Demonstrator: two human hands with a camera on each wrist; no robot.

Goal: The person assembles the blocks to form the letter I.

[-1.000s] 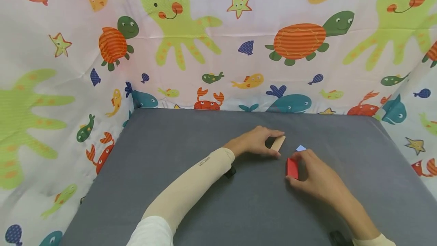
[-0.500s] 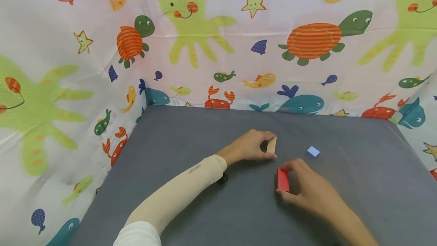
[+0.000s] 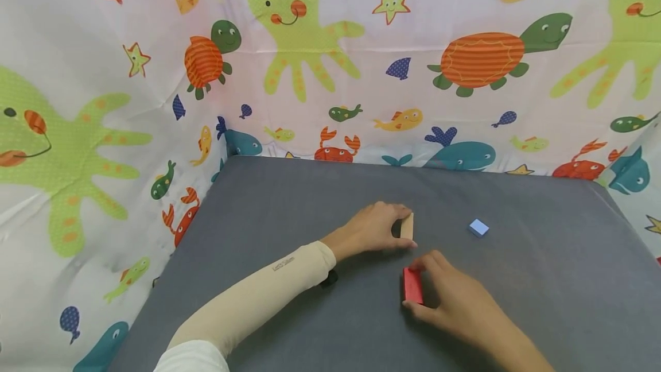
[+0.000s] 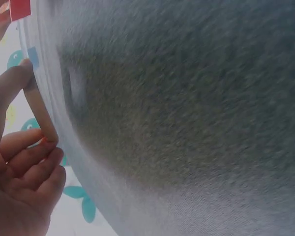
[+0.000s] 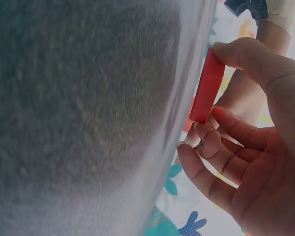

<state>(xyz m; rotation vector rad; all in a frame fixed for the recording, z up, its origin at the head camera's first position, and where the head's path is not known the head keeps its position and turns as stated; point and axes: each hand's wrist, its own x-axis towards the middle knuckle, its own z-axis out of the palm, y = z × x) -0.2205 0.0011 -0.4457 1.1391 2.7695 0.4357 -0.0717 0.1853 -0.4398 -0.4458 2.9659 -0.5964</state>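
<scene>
My left hand [image 3: 373,226] pinches a plain wooden block [image 3: 407,227] by its two ends, between thumb and fingers, near the middle of the grey table. In the left wrist view the same wooden block [image 4: 40,109] spans from thumb tip to fingertips. Closer to me, my right hand [image 3: 459,298] holds a red block [image 3: 412,286] endwise in the same kind of pinch. The right wrist view shows the red block [image 5: 208,87] between thumb and fingers. Beyond the right hand, a small light-blue block [image 3: 478,227] lies on the table, touched by neither hand.
The grey table [image 3: 310,188] runs back to a hanging curtain [image 3: 330,73] printed with sea animals, which also covers the left and right sides. A beige sleeve [image 3: 258,289] covers the left forearm. A dark strap piece [image 3: 329,278] sits under the left wrist.
Both hands have shifted left with their blocks, the right one also toward me. The blue block, partly covered by the right hand before, now shows fully. The head view has turned slightly left.
</scene>
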